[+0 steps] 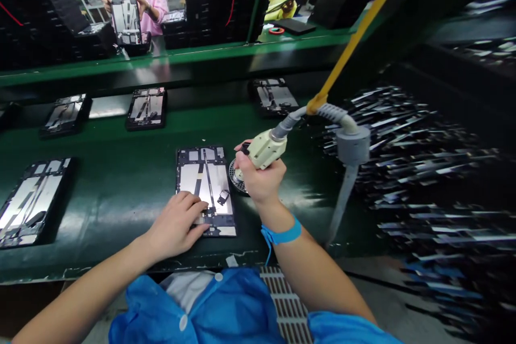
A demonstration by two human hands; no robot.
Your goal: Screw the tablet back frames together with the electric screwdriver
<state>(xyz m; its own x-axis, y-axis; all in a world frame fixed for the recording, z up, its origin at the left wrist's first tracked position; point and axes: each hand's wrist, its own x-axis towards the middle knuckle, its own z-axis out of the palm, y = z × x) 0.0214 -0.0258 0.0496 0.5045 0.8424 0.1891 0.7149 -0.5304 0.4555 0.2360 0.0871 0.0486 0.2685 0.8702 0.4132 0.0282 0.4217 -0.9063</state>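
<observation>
A flat black-and-silver tablet (220, 174) lies on a shiny green table (121, 188), long side pointing ahead. The left hand (175, 226), thumb apart, touches its near-left part; the right hand (263, 183) grips a cream plastic tool (268, 148).

Garment: bright blue smock (245, 309), fabric creased and loosely folded across the front. Two round white buttons (219, 277) in view, spaced along a diagonal front edge. White inner cloth (187, 286), rumpled, shows beside that edge.

Right sleeve (349, 328): same blue as the smock, loose, leaving the forearm uncovered. Left forearm likewise uncovered along its visible length.

Wrists: a lighter blue wristband (285, 233) circles the right one — flat, fairly broad, gathered at the inner side, with a thin loose tail hanging from it.

Left hand (177, 226) and right hand (264, 180) — both bare.
</observation>
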